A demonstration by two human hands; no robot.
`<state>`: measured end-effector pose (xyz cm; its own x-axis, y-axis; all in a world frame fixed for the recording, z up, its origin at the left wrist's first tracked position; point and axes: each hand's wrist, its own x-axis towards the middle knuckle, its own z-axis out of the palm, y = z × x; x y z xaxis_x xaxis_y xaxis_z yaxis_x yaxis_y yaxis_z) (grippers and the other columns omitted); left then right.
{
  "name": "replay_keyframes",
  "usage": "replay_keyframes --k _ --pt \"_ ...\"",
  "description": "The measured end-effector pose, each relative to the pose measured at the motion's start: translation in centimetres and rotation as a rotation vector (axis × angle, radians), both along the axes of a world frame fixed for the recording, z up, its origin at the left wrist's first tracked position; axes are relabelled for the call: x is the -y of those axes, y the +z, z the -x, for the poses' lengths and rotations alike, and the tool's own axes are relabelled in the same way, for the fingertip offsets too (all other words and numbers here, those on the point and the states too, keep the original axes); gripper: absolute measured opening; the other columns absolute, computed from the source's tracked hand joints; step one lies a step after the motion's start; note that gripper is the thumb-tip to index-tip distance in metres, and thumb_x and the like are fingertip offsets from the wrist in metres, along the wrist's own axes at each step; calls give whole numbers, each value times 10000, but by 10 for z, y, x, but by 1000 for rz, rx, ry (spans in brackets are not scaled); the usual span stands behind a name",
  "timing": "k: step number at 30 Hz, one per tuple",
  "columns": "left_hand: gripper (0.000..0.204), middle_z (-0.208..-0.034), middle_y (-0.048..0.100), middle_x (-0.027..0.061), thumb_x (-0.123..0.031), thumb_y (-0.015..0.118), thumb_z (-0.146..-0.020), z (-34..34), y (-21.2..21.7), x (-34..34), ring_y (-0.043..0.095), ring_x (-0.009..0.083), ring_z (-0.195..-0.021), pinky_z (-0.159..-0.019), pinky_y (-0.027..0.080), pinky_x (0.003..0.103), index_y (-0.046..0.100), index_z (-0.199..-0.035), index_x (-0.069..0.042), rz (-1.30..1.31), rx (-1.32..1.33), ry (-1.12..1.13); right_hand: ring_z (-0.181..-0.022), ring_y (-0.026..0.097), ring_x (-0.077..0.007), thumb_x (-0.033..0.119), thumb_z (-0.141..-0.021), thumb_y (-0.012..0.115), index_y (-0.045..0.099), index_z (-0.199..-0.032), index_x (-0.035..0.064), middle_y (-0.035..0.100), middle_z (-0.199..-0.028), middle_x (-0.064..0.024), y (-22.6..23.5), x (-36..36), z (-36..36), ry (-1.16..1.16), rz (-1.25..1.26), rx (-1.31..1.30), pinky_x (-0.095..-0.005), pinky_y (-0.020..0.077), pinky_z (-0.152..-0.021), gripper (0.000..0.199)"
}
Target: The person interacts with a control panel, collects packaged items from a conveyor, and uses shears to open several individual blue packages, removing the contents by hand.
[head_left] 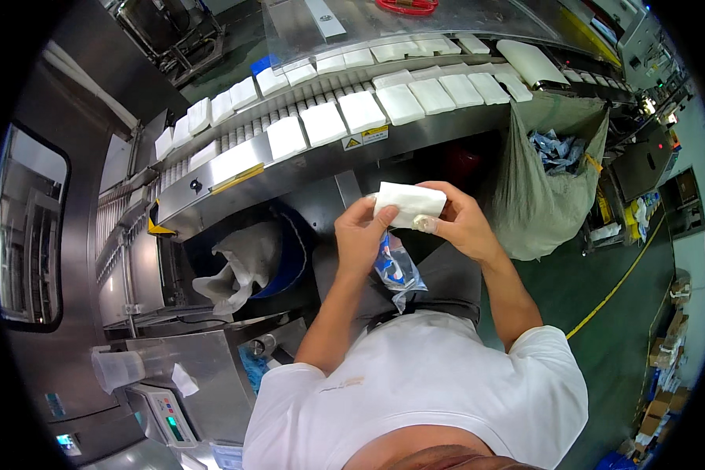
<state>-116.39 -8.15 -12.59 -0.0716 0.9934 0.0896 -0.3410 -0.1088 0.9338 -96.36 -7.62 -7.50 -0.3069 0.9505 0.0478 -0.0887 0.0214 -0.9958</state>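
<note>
In front of my chest, a folded white sheet [403,202] is stretched between my two hands. My left hand [359,233] pinches its left end, thumb across the near face. At the other end my right hand [466,225] grips it; something clear and shiny covers that thumb. Just below the sheet is a blue and clear plastic wrapper [398,268], crumpled at its lower end. Whether it hangs from my fingers or rests on my lap, I cannot tell. Similar white folded stacks [323,123] lie in rows on the roller conveyor [247,157] beyond my hands.
A cloth sack [536,188] with blue wrappers [556,150] hangs at the right. Under the conveyor stands a blue bin [294,251] with a pale liner. Lower left are a scale [168,415] and a clear plastic jug [117,368]. A red coiled cord [407,6] lies at the back.
</note>
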Motion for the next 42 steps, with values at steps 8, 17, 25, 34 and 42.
replay_keyframes --k 8,17,25,34,42 --pt "284 -887 734 75 -148 820 -888 24 18 0 659 90 -667 -529 580 247 750 -1111 13 160 -101 7 -955 687 -98 -29 -921 689 674 -1236 -26 725 -1077 -54 -33 -21 14 45 25 -4 -266 573 -838 315" --pt "261 -904 744 80 -149 814 -891 38 15 11 675 96 -673 -531 562 239 753 -1092 5 252 -100 108 -956 700 -122 25 -960 675 645 -1239 -37 723 -1076 -74 -32 -33 26 157 258 -40 -282 586 -823 287" --pt "387 -1006 775 113 -112 752 -919 72 -18 27 702 103 -811 -618 535 218 635 -1263 21 229 -129 133 -941 704 -115 93 -973 704 656 -1237 -14 724 -1100 -56 -24 -66 24 158 241 16 -275 591 -822 290" --pt "384 -1021 785 110 -133 721 -958 90 -32 61 700 109 -776 -607 538 219 585 -1280 24 332 -163 101 -966 707 -249 52 -969 661 603 -1130 -107 670 -1104 -177 18 -273 35 -299 49 -158 -360 648 -865 234" --pt "390 -984 786 111 -117 738 -940 98 -30 83 706 115 -789 -600 552 242 581 -1278 2 402 -99 219 -1019 691 -274 160 -964 637 589 -1255 25 680 -1165 -112 -18 -442 94 -516 143 -224 -420 634 -745 325"
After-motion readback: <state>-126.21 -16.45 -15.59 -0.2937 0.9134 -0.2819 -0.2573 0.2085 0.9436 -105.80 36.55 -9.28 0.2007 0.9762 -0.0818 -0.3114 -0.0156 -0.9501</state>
